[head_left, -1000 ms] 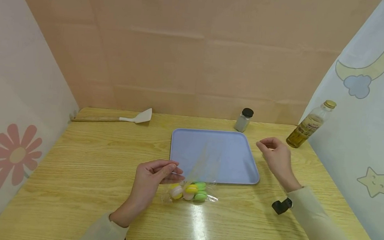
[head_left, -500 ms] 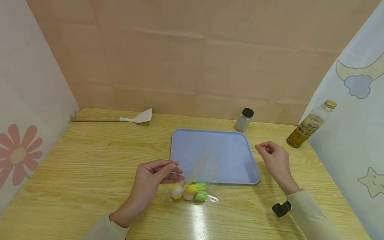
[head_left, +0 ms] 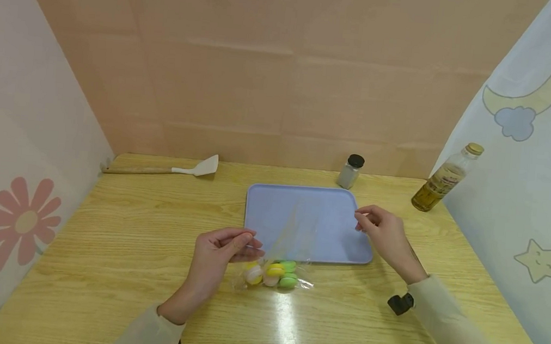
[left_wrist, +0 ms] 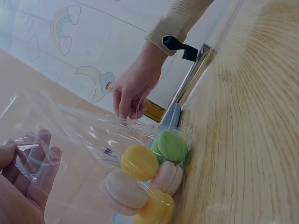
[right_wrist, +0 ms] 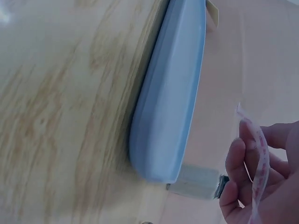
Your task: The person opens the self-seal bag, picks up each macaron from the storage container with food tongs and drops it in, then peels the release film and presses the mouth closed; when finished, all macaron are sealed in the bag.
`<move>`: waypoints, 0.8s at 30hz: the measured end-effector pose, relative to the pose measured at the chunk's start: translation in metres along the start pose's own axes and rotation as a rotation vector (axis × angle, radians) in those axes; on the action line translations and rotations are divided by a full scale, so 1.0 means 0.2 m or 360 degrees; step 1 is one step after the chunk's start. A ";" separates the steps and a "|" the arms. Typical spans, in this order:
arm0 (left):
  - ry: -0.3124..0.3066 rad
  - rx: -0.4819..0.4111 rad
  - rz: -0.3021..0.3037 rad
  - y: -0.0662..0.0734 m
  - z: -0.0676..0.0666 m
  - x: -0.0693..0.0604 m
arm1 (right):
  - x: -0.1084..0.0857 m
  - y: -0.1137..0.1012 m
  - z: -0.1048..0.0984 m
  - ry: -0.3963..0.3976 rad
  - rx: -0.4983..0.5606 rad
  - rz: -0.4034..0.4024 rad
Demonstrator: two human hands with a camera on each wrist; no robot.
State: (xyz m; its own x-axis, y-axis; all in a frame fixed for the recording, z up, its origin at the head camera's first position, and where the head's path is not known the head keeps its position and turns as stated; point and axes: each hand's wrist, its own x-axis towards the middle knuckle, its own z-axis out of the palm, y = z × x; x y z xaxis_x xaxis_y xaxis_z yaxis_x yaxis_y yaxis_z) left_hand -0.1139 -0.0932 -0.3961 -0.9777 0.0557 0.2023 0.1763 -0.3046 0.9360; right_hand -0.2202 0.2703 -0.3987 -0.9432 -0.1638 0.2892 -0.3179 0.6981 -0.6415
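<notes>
A clear plastic bag (left_wrist: 84, 135) with yellow, green and pale macarons (head_left: 274, 273) in it lies at the front of the blue tray (head_left: 312, 197). Its open plastic end reaches over the tray. My left hand (head_left: 219, 257) pinches the bag's film between thumb and fingers, beside the macarons. Over the tray's right edge, my right hand (head_left: 383, 236) holds a thin translucent strip with pinkish print (right_wrist: 261, 168), best seen in the right wrist view. One end of that strip sticks up past the fingertips. What lies on the tray under the film is hard to make out.
A white-headed spatula (head_left: 162, 171) with a wooden handle lies at the back left. Behind the tray stands a small jar with a black lid (head_left: 349, 173). An oil bottle (head_left: 444, 181) stands at the back right, near the side wall.
My right hand has moved left and slightly down, from beside the tray to over its right edge. The left hand and the bag have stayed in place.
</notes>
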 end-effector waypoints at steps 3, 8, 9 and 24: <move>0.0008 0.0005 0.0003 0.00 0.00 0.00 | -0.01 -0.03 0.02 0.0046 -0.0074 -0.0117; 0.0010 0.0008 -0.0002 -0.01 -0.01 0.00 | -0.02 -0.05 0.05 0.0093 -0.0115 -0.0212; 0.0011 0.0009 -0.0005 -0.01 -0.01 0.00 | -0.03 -0.05 0.05 0.0077 -0.0112 -0.0211; -0.0003 0.0033 0.0024 -0.01 -0.01 0.00 | -0.05 -0.03 0.07 -0.0070 -0.0130 -0.0154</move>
State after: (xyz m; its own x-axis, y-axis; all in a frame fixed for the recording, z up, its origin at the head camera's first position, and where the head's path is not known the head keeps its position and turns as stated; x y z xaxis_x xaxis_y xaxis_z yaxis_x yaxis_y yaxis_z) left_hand -0.1150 -0.0939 -0.3972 -0.9748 0.0532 0.2167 0.1931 -0.2855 0.9387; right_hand -0.2096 0.2581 -0.4083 -0.9124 -0.2623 0.3144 -0.4004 0.7318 -0.5514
